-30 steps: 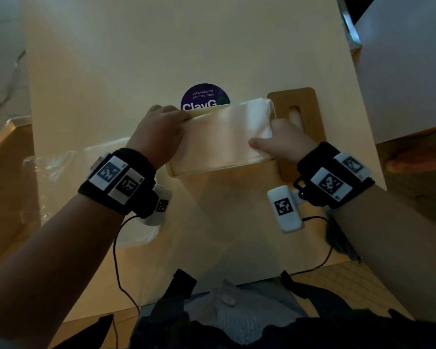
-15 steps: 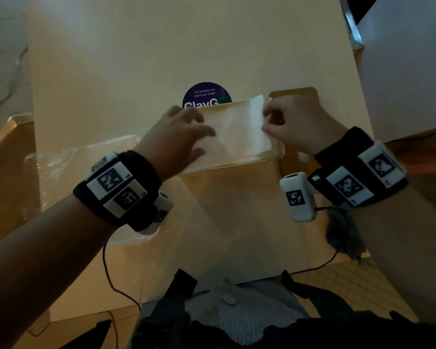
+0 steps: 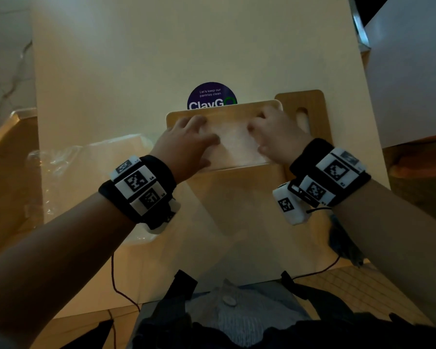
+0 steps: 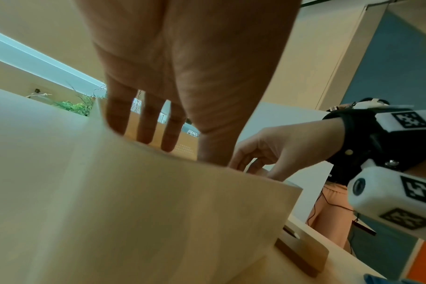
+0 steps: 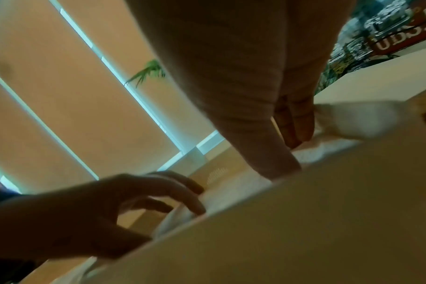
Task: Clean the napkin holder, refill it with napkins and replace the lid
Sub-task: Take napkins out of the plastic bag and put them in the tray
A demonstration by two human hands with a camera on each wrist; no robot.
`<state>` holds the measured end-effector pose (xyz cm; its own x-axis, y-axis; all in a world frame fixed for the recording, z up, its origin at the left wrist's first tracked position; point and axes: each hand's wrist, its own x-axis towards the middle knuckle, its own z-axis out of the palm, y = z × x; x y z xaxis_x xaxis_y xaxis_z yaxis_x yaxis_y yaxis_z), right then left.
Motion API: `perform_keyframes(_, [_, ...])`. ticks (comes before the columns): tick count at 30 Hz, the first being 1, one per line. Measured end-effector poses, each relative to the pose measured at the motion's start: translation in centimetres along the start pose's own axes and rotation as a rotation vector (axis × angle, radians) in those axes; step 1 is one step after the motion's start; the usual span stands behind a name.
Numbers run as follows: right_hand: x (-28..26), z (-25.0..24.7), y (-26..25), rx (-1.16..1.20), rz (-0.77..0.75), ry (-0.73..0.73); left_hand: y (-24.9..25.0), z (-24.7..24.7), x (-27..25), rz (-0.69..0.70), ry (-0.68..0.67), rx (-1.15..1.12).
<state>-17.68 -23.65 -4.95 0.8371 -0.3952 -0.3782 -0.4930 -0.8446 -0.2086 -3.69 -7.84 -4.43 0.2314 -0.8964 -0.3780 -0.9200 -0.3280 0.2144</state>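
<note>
1. Your left hand (image 3: 186,142) is down inside the napkin holder (image 3: 179,117), fingers straight-ish and spread, pressing flat on the napkins (image 3: 234,144). Nothing is pinched, so that grip is loose and apart.
2. Your right hand (image 3: 275,134) is in the same holder, just right of the left one. Its fingers bend down onto the napkin stack at the right end. I honestly can't tell if that grip is pinching paper or only pushing on it.
3. The napkins sit inside the holder, right under and between both grips, and the holder sits on the desk (image 3: 136,59).
4. The wooden lid (image 3: 315,107) with its slot lies flat on the desk, just past your right grip, partly tucked behind the holder.
5. A crinkly clear plastic wrapper (image 3: 86,157) lies left of your left grip, and a round purple sticker (image 3: 209,94) peeks out just beyond the holder.
</note>
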Motion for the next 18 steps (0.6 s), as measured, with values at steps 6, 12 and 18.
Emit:
perform_keyframes(6, [0.4,0.1,-0.2,0.029,-0.014,0.002,0.3,0.2,0.1,-0.028,0.005,0.023])
perform_keyframes(12, [0.6,0.8,-0.8,0.033,-0.004,-0.072,0.7,0.4,0.6,-0.047,-0.043,-0.019])
perform_keyframes(18, [-1.4,-3.4,-1.5,0.160,-0.013,0.102,-1.5,-1.1,-3.6,-0.013,0.288,-0.383])
